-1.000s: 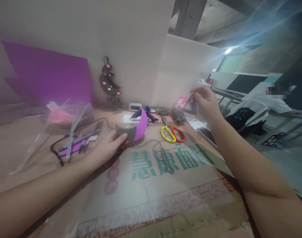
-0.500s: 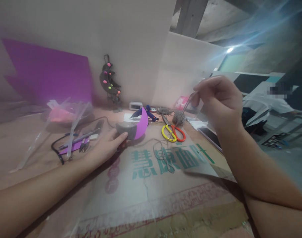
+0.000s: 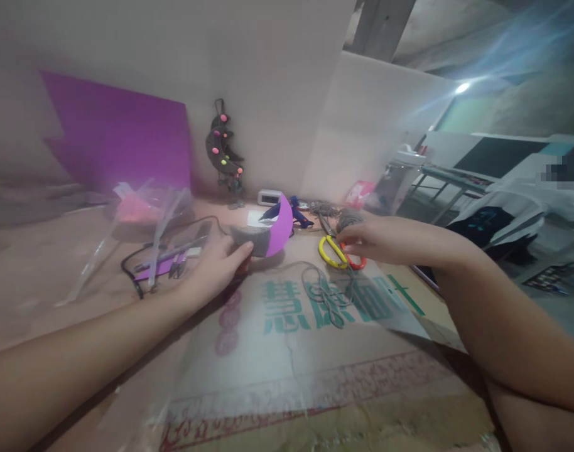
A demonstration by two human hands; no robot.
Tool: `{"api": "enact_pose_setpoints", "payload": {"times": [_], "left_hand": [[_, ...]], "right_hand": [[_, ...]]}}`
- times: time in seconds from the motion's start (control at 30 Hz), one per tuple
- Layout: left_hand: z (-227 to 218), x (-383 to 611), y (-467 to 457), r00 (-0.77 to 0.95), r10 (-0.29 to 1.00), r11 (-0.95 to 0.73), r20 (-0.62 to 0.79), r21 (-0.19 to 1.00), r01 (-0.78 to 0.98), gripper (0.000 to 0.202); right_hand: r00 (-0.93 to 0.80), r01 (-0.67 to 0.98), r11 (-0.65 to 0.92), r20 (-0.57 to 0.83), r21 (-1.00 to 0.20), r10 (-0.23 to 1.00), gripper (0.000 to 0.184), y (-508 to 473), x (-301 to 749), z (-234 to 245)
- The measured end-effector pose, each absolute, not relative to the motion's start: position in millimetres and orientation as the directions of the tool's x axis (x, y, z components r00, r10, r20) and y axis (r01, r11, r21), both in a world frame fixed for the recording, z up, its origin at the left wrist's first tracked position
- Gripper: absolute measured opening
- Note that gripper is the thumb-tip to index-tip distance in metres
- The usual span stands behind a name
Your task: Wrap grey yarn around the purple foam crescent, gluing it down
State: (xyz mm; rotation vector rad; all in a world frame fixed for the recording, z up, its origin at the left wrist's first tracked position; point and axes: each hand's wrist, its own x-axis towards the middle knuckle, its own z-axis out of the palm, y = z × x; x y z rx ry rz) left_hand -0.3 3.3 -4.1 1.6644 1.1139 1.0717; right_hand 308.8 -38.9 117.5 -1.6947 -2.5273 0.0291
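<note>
My left hand [image 3: 223,267] is closed on a purple crescent [image 3: 281,229] whose nearer half is wrapped in grey yarn [image 3: 310,289]. Loose loops of that yarn lie on the printed sheet to the right of the crescent. Fingers bent and close together, my right hand [image 3: 390,242] is low over the orange handle of the scissors [image 3: 323,252]; a strand of yarn hangs below its fingertips. Just behind the right hand sits the grey yarn ball [image 3: 350,218], partly hidden by it.
A blue glue gun [image 3: 299,215] and a small white clock [image 3: 270,198] are behind the crescent. A dark moon ornament [image 3: 221,150] with coloured balls and a purple sheet [image 3: 127,141] stand against the wall. Pens and a plastic bag [image 3: 150,204] lie left.
My right hand has come down from its raised position with the yarn to beside the scissors. My left hand still holds the crescent. The whole view has shifted slightly.
</note>
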Motion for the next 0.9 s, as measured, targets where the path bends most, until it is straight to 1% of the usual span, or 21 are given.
{"api": "enact_pose_setpoints", "payload": {"times": [0.07,0.1,0.17,0.2,0.27,0.33,0.37,0.47,0.53,0.57,0.67,0.73,0.9], "left_hand": [[-5,-1,4,0.247,0.941,-0.288,0.23,0.93,0.227,0.03],[-5,-2,4,0.25,0.941,-0.285,0.229,0.934,0.216,0.03],[-3,-1,2,0.256,0.948,-0.238,0.191,0.957,0.166,0.029],[-1,-1,1,0.268,0.949,-0.209,0.165,0.967,0.143,0.028],[2,1,-1,0.324,0.938,-0.175,0.122,0.975,0.139,0.027],[5,2,-3,0.407,0.908,-0.188,0.094,0.962,0.197,0.024],[6,2,-4,0.44,0.894,-0.197,0.087,0.957,0.212,0.023],[8,2,-5,0.471,0.876,-0.237,0.1,0.941,0.241,0.021],[9,2,-5,0.473,0.873,-0.26,0.115,0.932,0.252,0.021],[9,1,-5,0.477,0.87,-0.268,0.121,0.93,0.252,0.021],[10,2,-5,0.493,0.86,-0.285,0.134,0.926,0.246,0.018],[9,2,-4,0.494,0.859,-0.282,0.131,0.928,0.244,0.018],[10,4,-4,0.503,0.855,-0.263,0.123,0.94,0.217,0.018]], "right_hand": [[-0.397,0.918,0.397,-0.012,0.008,0.918,0.03,-34,297,114],[-0.387,0.921,0.387,-0.005,0.038,0.922,0.032,-31,292,112],[-0.335,0.942,0.33,0.086,0.061,0.938,0.029,-24,286,105],[-0.307,0.952,0.303,0.137,0.051,0.942,0.027,-20,286,101],[-0.264,0.963,0.271,0.229,-0.002,0.937,0.027,-9,289,89],[-0.228,0.965,0.256,0.288,-0.063,0.93,0.033,6,294,76],[-0.219,0.961,0.256,0.289,-0.099,0.932,0.039,14,297,69],[-0.171,0.952,0.209,0.178,-0.225,0.969,0.064,40,298,54],[-0.154,0.93,0.182,0.111,-0.319,0.982,0.072,55,293,48],[-0.158,0.912,0.187,0.109,-0.364,0.981,0.072,62,289,46],[-0.199,0.85,0.259,0.176,-0.458,0.964,0.063,81,274,42],[-0.2,0.834,0.271,0.193,-0.481,0.961,0.056,91,265,38],[-0.132,0.834,0.225,0.214,-0.503,0.968,0.034,105,254,29]]}}
